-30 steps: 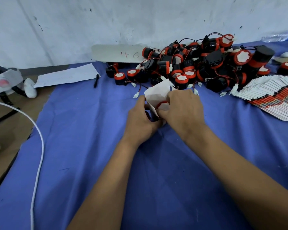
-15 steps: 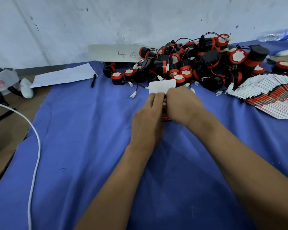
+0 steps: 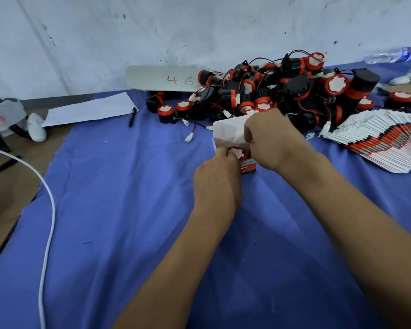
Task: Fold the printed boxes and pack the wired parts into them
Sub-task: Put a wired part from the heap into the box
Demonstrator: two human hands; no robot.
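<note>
My left hand grips the small red-and-white printed cardboard box holding a red-capped black wired part; my right hand pinches its white flap

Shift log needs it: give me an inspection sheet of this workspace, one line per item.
Surface: blue cloth, wrinkled, over a brown top.
Job's things: open printed box with a wired part in it; pile of wired parts; fanned stack of flat boxes.
Clutter: paper sheet, pen, card marked 46, bottle.
Grippers: left hand grips the box; right hand holds its flap.
Cables: white cable.
Surroundings: scuffed white wall.
</note>
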